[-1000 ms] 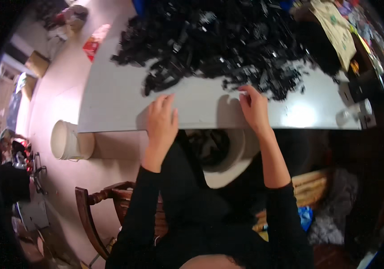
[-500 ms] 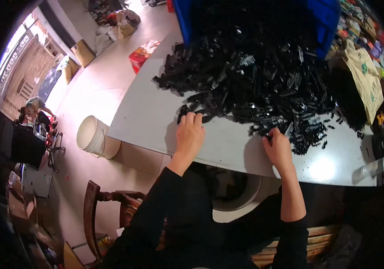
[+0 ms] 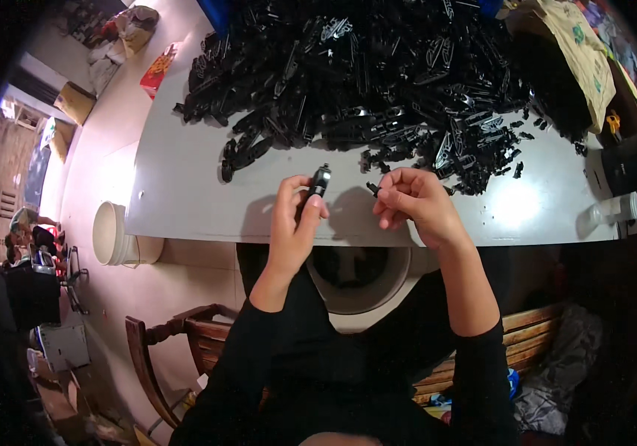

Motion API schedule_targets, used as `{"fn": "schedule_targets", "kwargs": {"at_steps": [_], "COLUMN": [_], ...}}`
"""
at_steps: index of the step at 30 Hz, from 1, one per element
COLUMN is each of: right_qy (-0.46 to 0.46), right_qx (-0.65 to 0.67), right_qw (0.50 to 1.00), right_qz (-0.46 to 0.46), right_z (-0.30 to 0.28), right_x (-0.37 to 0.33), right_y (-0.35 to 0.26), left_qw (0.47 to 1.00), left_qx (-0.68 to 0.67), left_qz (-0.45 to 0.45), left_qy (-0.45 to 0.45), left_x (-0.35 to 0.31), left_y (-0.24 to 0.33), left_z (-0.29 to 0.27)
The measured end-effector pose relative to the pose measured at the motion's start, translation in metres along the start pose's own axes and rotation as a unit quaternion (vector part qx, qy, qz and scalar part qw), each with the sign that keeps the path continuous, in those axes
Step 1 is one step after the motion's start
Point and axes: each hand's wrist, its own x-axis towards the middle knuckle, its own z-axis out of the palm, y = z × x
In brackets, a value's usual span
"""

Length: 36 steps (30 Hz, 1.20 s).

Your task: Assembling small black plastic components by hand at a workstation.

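My left hand [image 3: 294, 223] is closed around a glossy black plastic part [image 3: 321, 181], elongated and rounded, its tip pointing away from me. Between the thumb and fingers of my right hand [image 3: 416, 206] is a small black plastic piece [image 3: 374, 190], pinched and partly covered by the fingers. Both hands are above the front of the white table [image 3: 185, 201], a short gap apart. Beyond them a large heap of black plastic parts [image 3: 363, 89] spreads over the table, long ones at the left and middle. Smaller black pieces [image 3: 474, 171] lie at its right front.
At the table's left stands a cream bucket [image 3: 110, 234] on the floor. A clear plastic cup [image 3: 616, 210] lies near the right front corner, and a beige bag [image 3: 579, 67] is at the far right. Under the table edge is a round tub [image 3: 367, 301]. A wooden chair [image 3: 140, 364] is at the lower left.
Both hands have come back from the heap toward me and lifted. The left now holds a long black part, the right a small piece. My view has shifted too.
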Motion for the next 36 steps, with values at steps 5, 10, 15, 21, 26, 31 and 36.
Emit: {"fn": "schedule_targets", "kwargs": {"at_steps": [5,10,15,21,26,31,36], "right_qy": [-0.008,-0.034,-0.02,0.113,-0.005,-0.105,-0.139], "right_qx": [0.031,0.015,0.052,0.085,-0.005,-0.064,-0.401], "right_qw": [0.999,0.999,0.998,0.987,0.999,0.992,0.898], "right_qz": [0.008,0.017,0.006,-0.07,-0.034,0.04,-0.117], "right_z": [0.008,0.021,0.032,0.047,0.033,0.029,0.027], "right_x": [-0.003,-0.008,-0.005,0.0,-0.008,-0.013,-0.014], "right_y": [0.007,0.012,0.023,0.033,0.024,0.022,0.019], "left_qw": [0.995,0.998,0.996,0.993,0.982,0.97,0.911], "left_qx": [-0.072,-0.019,0.026,0.05,0.111,-0.005,0.356], "left_qz": [-0.055,-0.056,0.056,-0.003,0.046,-0.11,0.183], "left_qy": [-0.034,-0.033,-0.071,-0.103,-0.146,-0.217,-0.096], "left_x": [-0.006,-0.009,-0.015,-0.022,-0.031,-0.047,-0.006], "left_y": [0.005,0.003,0.005,0.006,0.01,0.02,0.005], "left_z": [0.015,0.02,0.023,0.02,0.015,0.003,-0.046]}}
